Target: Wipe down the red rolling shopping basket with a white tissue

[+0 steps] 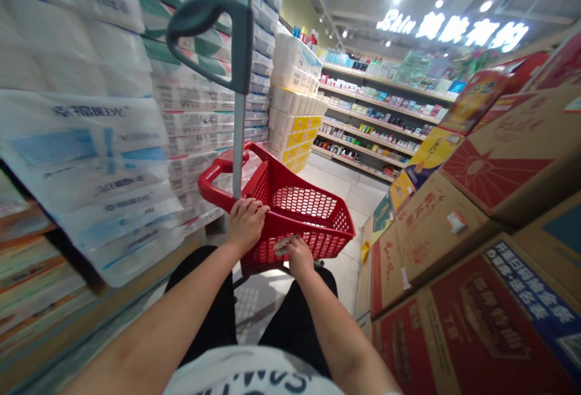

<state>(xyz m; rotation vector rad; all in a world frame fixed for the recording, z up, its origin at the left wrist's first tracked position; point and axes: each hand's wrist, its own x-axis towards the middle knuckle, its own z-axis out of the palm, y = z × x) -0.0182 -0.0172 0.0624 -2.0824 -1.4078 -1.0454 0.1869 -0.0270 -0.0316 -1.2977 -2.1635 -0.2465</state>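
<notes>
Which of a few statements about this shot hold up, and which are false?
The left hand is on the basket, beside its pole. True.
The right hand grips the dark handle. False: the handle sits higher up the pole, and neither hand touches it.
Cardboard boxes are stacked to the left of the basket. False: the boxes are stacked to its right.
Stocked shelves stand beyond the basket. True.

Small item [284, 245] beneath the right hand [299, 257]: partly hidden, type indeterminate. Shelf products [367, 135]: too small to identify. Wrapped packs [77, 141] at left: blurred, cut off by frame edge
</notes>
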